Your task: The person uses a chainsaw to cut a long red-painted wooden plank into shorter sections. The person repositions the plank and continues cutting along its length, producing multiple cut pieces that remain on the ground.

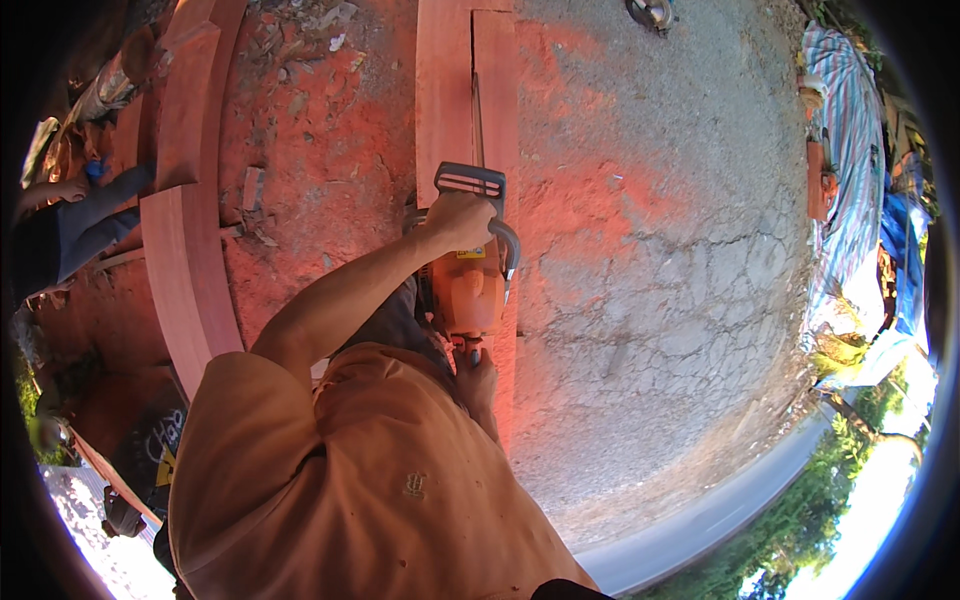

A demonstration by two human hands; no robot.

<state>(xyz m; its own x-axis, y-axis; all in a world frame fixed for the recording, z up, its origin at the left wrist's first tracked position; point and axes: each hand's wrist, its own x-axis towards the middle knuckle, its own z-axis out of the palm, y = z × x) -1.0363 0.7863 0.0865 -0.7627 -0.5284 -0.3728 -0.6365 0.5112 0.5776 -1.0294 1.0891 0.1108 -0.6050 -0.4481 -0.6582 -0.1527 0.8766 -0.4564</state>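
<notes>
An orange chainsaw (472,298) points away from me over a long reddish wooden plank (442,95). My left hand (460,218) is wrapped round its dark front handle, just behind the black hand guard (470,178). At the back, my right hand (475,376) grips the rear handle, its fingers partly hidden. The narrow guide bar (478,125) lies along the plank, in line with a dark straight cut (473,42) that runs on ahead of it. I cannot tell how deep the bar sits in the wood.
More long reddish beams (180,240) lie to the left, where another person in jeans (95,220) stands. Red sawdust (590,200) covers the ground on both sides. Cracked grey pavement (690,280) stretches right, toward a striped tarp (845,150). A round metal object (652,12) lies far ahead.
</notes>
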